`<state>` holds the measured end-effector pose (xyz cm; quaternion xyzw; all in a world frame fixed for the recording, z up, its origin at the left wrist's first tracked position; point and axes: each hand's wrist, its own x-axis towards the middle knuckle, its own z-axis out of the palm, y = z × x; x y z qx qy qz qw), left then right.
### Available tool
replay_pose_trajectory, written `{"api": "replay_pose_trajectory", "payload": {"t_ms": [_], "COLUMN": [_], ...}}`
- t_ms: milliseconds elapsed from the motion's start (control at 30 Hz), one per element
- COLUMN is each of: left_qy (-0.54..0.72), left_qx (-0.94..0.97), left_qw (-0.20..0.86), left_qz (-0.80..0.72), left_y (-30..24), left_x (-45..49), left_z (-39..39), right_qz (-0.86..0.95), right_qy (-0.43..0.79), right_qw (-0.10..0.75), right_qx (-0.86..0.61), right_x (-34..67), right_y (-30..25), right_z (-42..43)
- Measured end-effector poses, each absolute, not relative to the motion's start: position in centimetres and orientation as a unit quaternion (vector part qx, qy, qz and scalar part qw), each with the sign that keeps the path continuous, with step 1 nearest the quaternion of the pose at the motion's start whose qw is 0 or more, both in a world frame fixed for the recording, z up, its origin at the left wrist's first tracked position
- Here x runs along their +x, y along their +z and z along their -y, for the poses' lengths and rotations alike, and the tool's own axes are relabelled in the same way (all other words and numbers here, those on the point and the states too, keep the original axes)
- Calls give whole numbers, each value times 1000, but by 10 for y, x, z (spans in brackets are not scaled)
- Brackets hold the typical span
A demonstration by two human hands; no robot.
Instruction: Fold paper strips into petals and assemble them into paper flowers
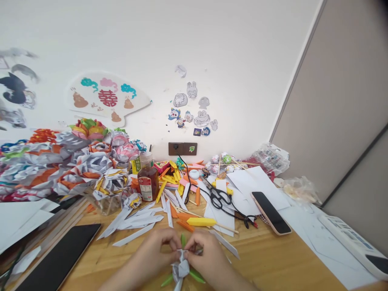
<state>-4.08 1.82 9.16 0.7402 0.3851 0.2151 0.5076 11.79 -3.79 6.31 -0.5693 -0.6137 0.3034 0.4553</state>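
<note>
Near the table's front edge, a folded white paper flower [181, 268] with pointed green paper pieces [197, 276] lies between my two hands. My left hand [162, 247] pinches the upper part of its white paper from the left. From the right, my right hand [201, 252] pinches the same part, its fingertips close to those of the left. A green tip sticks up between the hands. Just beyond them lie folded paper strips: a yellow strip [201, 221], orange strips [184, 224] and white strips [138, 222].
Large folded paper flowers [93, 163] are heaped at the left. A brown bottle [148, 182] stands mid-table. Black scissors [220, 198], a phone [271, 213] and white sheets [251, 182] lie to the right. A dark tablet [60, 258] rests at front left.
</note>
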Motion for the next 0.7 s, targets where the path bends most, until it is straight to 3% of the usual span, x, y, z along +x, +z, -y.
{"api": "replay_pose_trajectory", "payload": {"t_ms": [167, 367, 700], "left_qy": [233, 234, 273], "left_qx": [664, 644, 636], "left_qw": [632, 626, 590], "left_qz": [-326, -372, -415], "left_y": [78, 71, 70], "left_x": [-47, -35, -32], "left_z": [-33, -28, -27], "right_qz": [612, 619, 784], "right_qy": [313, 324, 70], "right_qw": [467, 460, 503], "right_qx": [-555, -548, -356], "right_x": [119, 116, 120], "right_y": [62, 58, 53], "right_z": [36, 37, 39]}}
